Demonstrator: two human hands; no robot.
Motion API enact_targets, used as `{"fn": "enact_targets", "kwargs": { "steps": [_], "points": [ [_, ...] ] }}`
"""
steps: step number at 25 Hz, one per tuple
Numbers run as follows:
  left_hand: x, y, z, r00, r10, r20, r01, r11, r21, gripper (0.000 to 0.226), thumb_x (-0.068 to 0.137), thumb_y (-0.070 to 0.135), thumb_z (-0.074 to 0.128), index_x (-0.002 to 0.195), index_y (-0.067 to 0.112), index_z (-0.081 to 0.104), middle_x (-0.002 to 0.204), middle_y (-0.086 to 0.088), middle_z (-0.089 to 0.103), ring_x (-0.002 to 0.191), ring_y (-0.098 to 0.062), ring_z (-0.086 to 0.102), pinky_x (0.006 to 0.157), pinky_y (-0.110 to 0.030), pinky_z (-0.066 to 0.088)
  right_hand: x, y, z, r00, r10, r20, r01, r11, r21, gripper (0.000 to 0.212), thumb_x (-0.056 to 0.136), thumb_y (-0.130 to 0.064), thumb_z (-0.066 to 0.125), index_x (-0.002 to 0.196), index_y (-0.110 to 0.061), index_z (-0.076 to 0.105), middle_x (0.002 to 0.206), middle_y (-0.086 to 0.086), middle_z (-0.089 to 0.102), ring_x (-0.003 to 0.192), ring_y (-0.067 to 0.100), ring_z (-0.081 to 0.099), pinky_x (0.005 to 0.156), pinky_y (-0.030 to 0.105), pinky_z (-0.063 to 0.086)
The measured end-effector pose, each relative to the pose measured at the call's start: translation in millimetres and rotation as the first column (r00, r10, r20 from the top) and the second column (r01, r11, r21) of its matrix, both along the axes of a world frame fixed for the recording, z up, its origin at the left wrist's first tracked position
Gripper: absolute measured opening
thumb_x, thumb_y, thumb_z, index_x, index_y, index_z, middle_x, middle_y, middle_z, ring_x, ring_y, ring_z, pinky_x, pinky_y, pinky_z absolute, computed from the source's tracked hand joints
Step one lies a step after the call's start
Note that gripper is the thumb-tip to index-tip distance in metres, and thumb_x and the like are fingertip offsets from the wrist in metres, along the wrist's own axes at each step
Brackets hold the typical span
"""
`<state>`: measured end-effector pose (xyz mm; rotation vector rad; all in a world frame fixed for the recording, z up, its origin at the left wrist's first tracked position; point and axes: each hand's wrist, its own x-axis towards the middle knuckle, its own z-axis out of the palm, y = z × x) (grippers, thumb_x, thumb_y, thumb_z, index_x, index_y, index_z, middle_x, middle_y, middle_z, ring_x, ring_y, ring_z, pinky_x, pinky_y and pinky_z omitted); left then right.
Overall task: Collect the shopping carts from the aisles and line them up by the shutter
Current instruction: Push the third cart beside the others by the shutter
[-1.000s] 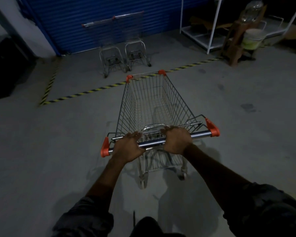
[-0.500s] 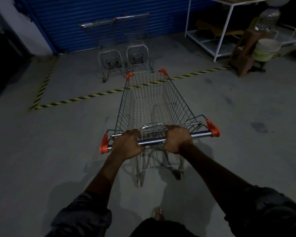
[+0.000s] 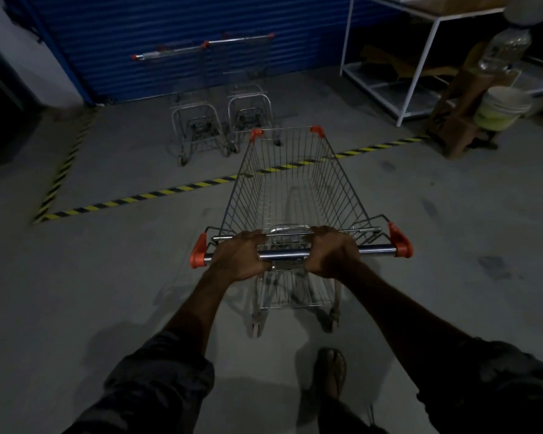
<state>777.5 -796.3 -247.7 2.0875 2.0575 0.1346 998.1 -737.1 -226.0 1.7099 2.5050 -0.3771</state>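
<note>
Gripping cart (image 3: 290,195) handle (image 3: 282,254), both hands; parked carts (image 3: 220,120) dim (baskets barely visible)

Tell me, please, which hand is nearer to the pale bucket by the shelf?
Right. The right hand grips the cart handle with the bucket ahead and to its right; the left hand grips the same handle further left, farther from it.
</note>
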Motion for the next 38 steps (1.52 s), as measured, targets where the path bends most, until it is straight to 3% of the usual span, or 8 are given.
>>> {"fn": "enact_targets", "kwargs": {
  "steps": [4, 10, 14, 17, 23, 27, 30, 38],
  "points": [
    [-17.1, 98.0, -0.3, 1.000, -0.016, 0.003, 0.015, 1.000, 0.023, 0.079, 0.074, 0.060, 0.075, 0.145, 0.035, 0.052, 0.156, 0.010, 0.046, 0.139, -0.018, 0.047, 0.109, -0.036, 0.044, -13.6, 94.2, -5.6, 0.994, 0.084, 0.068, -0.087, 0.995, 0.039, 0.046, 0.081, -0.048, 0.059, 0.116, -0.020, 0.064, 0.120, 0.006, 0.062, 0.107, 0.026, 0.059, 0.087, 0.036, 0.050],
    [-35.7, 245.7, 4.0, 1.000, 0.006, -0.011, -0.006, 1.000, -0.006, 0.079, 0.073, 0.061, 0.076, 0.146, 0.042, 0.050, 0.159, 0.016, 0.040, 0.142, -0.014, 0.043, 0.112, -0.032, 0.038, -31.7, 244.2, -10.3, 0.996, 0.070, 0.047, -0.071, 0.997, 0.020, 0.044, 0.081, -0.052, 0.062, 0.111, -0.021, 0.069, 0.120, 0.002, 0.064, 0.113, 0.022, 0.059, 0.090, 0.030, 0.049],
    [-46.5, 333.6, 2.6, 1.000, 0.016, -0.010, -0.016, 1.000, 0.006, 0.053, 0.068, 0.063, 0.074, 0.116, 0.041, 0.073, 0.155, 0.019, 0.045, 0.134, -0.008, 0.051, 0.103, -0.027, 0.043, -41.1, 323.3, -8.1, 0.999, -0.010, -0.054, 0.013, 0.999, 0.052, 0.045, 0.085, -0.038, 0.065, 0.122, -0.013, 0.064, 0.127, 0.009, 0.061, 0.113, 0.031, 0.060, 0.088, 0.036, 0.050],
    [-54.1, 393.5, 0.5, 1.000, 0.020, -0.024, -0.019, 0.998, 0.062, 0.057, 0.063, 0.069, 0.053, 0.099, 0.033, 0.079, 0.151, 0.017, 0.051, 0.127, -0.009, 0.058, 0.095, -0.028, 0.048, -46.5, 380.1, -7.3, 0.995, 0.021, -0.095, -0.009, 0.993, 0.120, 0.046, 0.082, -0.039, 0.068, 0.121, -0.015, 0.067, 0.125, 0.007, 0.064, 0.113, 0.030, 0.062, 0.088, 0.037, 0.053],
    [-77.5, 525.8, -21.2, 1.000, -0.005, -0.029, 0.013, 0.955, 0.297, 0.043, 0.068, 0.056, 0.065, 0.085, 0.020, 0.081, 0.137, 0.004, 0.066, 0.114, -0.020, 0.067, 0.083, -0.031, 0.056, -69.1, 501.0, -18.9, 0.998, 0.013, -0.064, 0.004, 0.966, 0.259, 0.023, 0.054, -0.027, 0.074, 0.073, -0.016, 0.072, 0.079, 0.005, 0.069, 0.078, 0.028, 0.068, 0.059, 0.032, 0.054],
    [-95.9, 613.9, -26.7, 0.999, -0.052, 0.012, 0.044, 0.928, 0.370, 0.057, 0.074, 0.059, 0.062, 0.112, 0.019, 0.075, 0.151, -0.002, 0.051, 0.131, -0.025, 0.053, 0.095, -0.042, 0.054, -89.2, 586.0, -26.7, 0.997, -0.007, -0.072, 0.029, 0.954, 0.300, 0.047, 0.063, -0.032, 0.063, 0.105, -0.014, 0.072, 0.117, 0.012, 0.069, 0.115, 0.034, 0.058, 0.083, 0.044, 0.052],
    [-110.8, 677.6, -22.4, 0.994, -0.092, -0.063, 0.107, 0.940, 0.325, 0.076, 0.071, 0.061, 0.070, 0.137, 0.023, 0.061, 0.163, -0.005, 0.035, 0.148, -0.028, 0.034, 0.115, -0.053, 0.035, -104.8, 646.5, -25.4, 0.997, -0.033, -0.068, 0.051, 0.955, 0.291, 0.072, 0.061, -0.036, 0.065, 0.131, -0.019, 0.064, 0.153, 0.019, 0.046, 0.142, 0.042, 0.039, 0.105, 0.056, 0.041],
    [-150.6, 845.0, -35.4, 0.976, -0.201, -0.081, 0.216, 0.884, 0.413, 0.104, 0.068, 0.058, 0.080, 0.157, 0.022, 0.038, 0.166, -0.011, 0.027, 0.155, -0.032, 0.020, 0.122, -0.055, 0.020, -140.7, 793.1, -18.4, 0.990, -0.137, 0.007, 0.135, 0.981, 0.141, 0.083, 0.073, -0.043, 0.058, 0.153, -0.027, 0.043, 0.160, 0.011, 0.039, 0.145, 0.035, 0.038, 0.104, 0.051, 0.046]
  ]
}}
